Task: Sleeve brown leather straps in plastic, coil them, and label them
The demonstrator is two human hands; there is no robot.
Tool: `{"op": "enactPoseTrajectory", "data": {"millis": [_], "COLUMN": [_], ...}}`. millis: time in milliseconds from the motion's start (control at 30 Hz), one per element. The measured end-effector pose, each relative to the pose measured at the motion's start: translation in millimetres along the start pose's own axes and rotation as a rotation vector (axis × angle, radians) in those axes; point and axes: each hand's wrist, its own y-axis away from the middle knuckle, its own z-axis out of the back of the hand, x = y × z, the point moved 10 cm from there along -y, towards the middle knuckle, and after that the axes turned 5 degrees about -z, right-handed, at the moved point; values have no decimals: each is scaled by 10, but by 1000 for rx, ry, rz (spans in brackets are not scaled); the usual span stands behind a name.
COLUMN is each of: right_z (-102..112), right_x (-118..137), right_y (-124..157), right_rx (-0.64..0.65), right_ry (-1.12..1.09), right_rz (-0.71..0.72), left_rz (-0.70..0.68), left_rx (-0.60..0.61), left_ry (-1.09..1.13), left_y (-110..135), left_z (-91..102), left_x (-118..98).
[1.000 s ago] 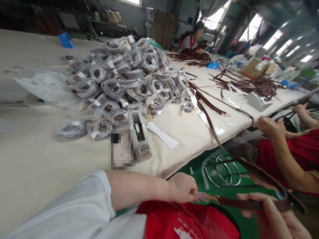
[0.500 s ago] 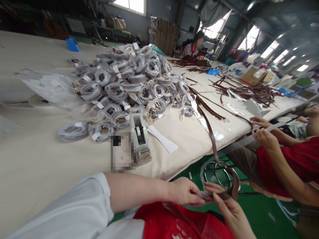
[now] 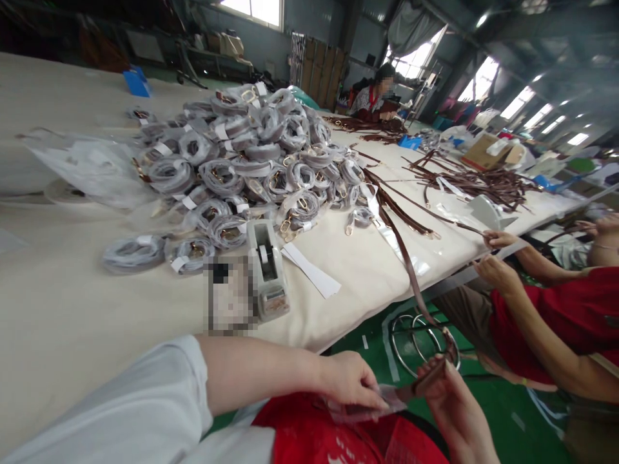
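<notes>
On the cloth-covered table (image 3: 72,309) a large heap of wrapped straps (image 3: 251,148) lies finished, while below its edge the left hand (image 3: 351,380) pinches a clear sleeve (image 3: 367,407) and the right hand (image 3: 447,399) clasps the brown strap (image 3: 411,270) end beside it, unwrapped.

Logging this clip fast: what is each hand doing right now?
Left hand: pinching a clear plastic sleeve.
Right hand: closed on a brown leather strap.

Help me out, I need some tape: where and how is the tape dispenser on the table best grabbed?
Probably grip the tape dispenser across its long flat sides, coming down from above. It stands upright on the table, narrow end toward the edge; a blurred item sits close on its left, so approach from the right.
</notes>
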Motion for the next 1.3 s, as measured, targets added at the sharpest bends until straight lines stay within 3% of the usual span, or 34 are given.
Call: {"op": "enactPoseTrajectory", "data": {"millis": [133, 267, 400, 500, 600, 900, 1167, 1300], "right_z": [-62, -232, -645, -754, -720, -476, -368, -328], "right_x": [139, 86, -238, -380, -338, 26, -152, -190], "right_y": [47, 163, 258, 210, 70, -21, -92, -105], "right_rx": [-36, 0, 260, 284, 223, 201, 191, 183], "right_ry": [89, 273, 442, 228, 62, 66, 91, 80], "right_rz": [118, 152, 4, -132, -147, -27, 6, 3], "left_rz": [-2, 5, -6, 15, 34, 102, -7, -1], "left_rx": [-21, -77, -87, -65, -32, -62, -54, -55], "left_ry": [17, 104, 129, 121, 155, 118, 166, 74], "left_y": [-20, -32, -24, -9, -1, 5, -62, -55], "left_z": [52, 144, 178, 143, 85, 143, 130, 124], "left_x": [4, 22, -10, -5, 12, 62, 57, 53]}}
